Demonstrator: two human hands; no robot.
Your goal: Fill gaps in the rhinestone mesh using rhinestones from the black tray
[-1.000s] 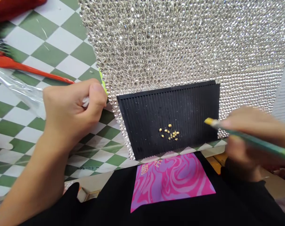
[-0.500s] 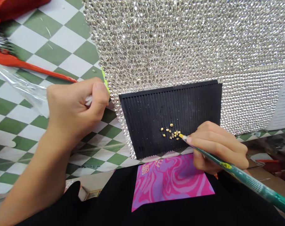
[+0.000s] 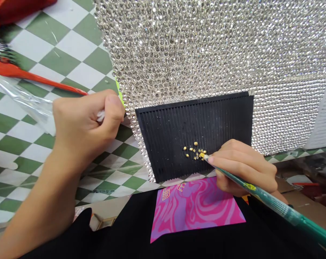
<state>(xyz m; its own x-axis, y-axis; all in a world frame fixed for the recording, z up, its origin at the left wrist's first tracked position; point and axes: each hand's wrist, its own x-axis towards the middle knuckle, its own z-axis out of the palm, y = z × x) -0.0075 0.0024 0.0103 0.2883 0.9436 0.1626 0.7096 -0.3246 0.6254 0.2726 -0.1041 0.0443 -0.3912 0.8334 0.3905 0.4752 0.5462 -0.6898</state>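
**Pen tip set among gold stones on the ridged tray**

The right hand (image 3: pixel 243 169) is laid low over the near right corner of the black ridged tray (image 3: pixel 179 126), its fingers curled and pinched around a green pen (image 3: pixel 273 205) close to the tip. The pen's long axis is run from the lower right, where the barrel passes out of the picture, up and leftward to its yellow tip, which is pointed at and appears to touch the small cluster of gold stones (image 3: pixel 195 151) lying on the tray. The wrist is kept above a pink and purple swirled print on black cloth (image 3: pixel 195 210).

The left hand (image 3: pixel 84 124) is held as a loose fist on the green-and-white checked worktop (image 3: pixel 30 144), just beside the tray's left edge, thumb pressed against forefinger; a small white thing (image 3: pixel 100 115) is pinched between them, too hidden to be named. The forearm is stretched back toward the lower left.

The tray is rested on a large sheet of silver rhinestones (image 3: pixel 206 46). A red-handled tool (image 3: pixel 38 79) and a clear plastic bag (image 3: pixel 22 100) are seen on the worktop beyond the left hand.
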